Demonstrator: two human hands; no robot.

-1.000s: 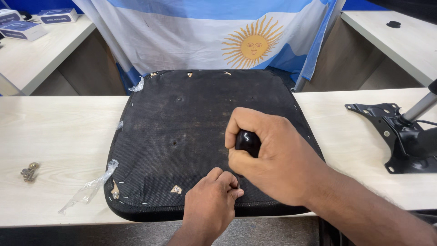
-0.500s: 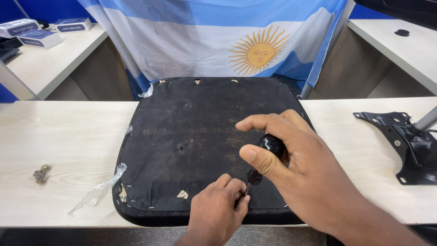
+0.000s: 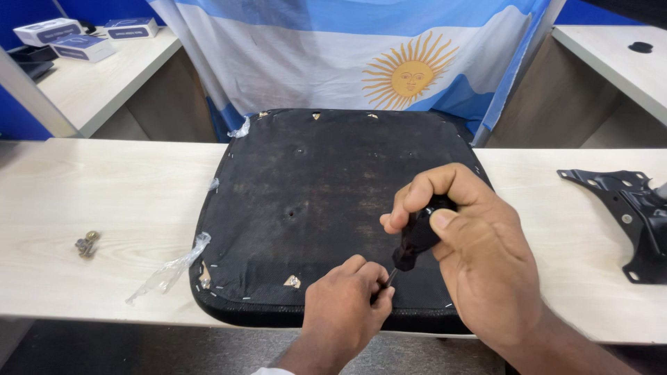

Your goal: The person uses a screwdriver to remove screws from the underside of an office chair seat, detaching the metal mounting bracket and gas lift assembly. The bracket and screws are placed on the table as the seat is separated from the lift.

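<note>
So the right hand's grip is wrapped around the black screwdriver handle, thumb on top, probably for downward push. The left hand pinches down at the shaft's tip, likely to steady it on the spot. All this is at about 5 o'clock on the upturned seat cushion, which lies flat on the counter. Loose bolts sit off at 9 o'clock, the black metal bracket at 3.

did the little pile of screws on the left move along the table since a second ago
No. The screws sit at the same spot relative to the seat cushion and the plastic scrap; only the camera shifted.
</note>
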